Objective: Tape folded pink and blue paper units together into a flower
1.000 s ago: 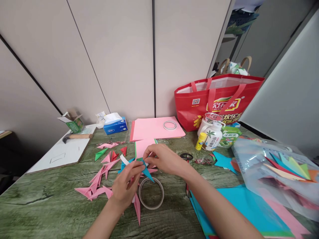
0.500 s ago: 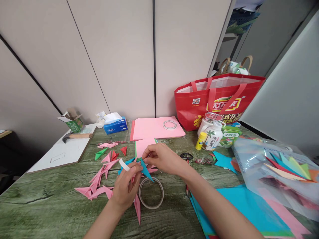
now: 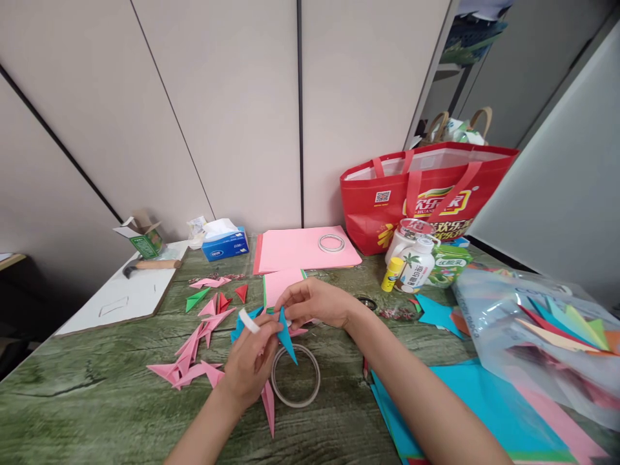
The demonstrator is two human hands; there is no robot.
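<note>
My left hand (image 3: 249,368) pinches a folded blue paper piece (image 3: 286,336) that points down and to the right; a short white strip (image 3: 248,320) sticks up from its fingers. My right hand (image 3: 317,303) pinches the same blue piece near its top end. Both hands hover just above a clear tape ring (image 3: 295,383) lying on the green table (image 3: 97,400). Folded pink paper pieces (image 3: 194,349) lie scattered to the left of my hands.
A pink paper stack (image 3: 300,252) with a tape roll (image 3: 331,243) lies behind. A red bag (image 3: 426,194), white bottle (image 3: 415,268), glue stick (image 3: 390,274), tissue box (image 3: 225,244), white board (image 3: 126,294) and a plastic bag of coloured paper (image 3: 542,336) surround the area. Blue sheets (image 3: 484,400) lie right.
The blue piece has tilted more upright between my fingers and my hands have drawn slightly closer to each other. The white strip has shifted a little to the right.
</note>
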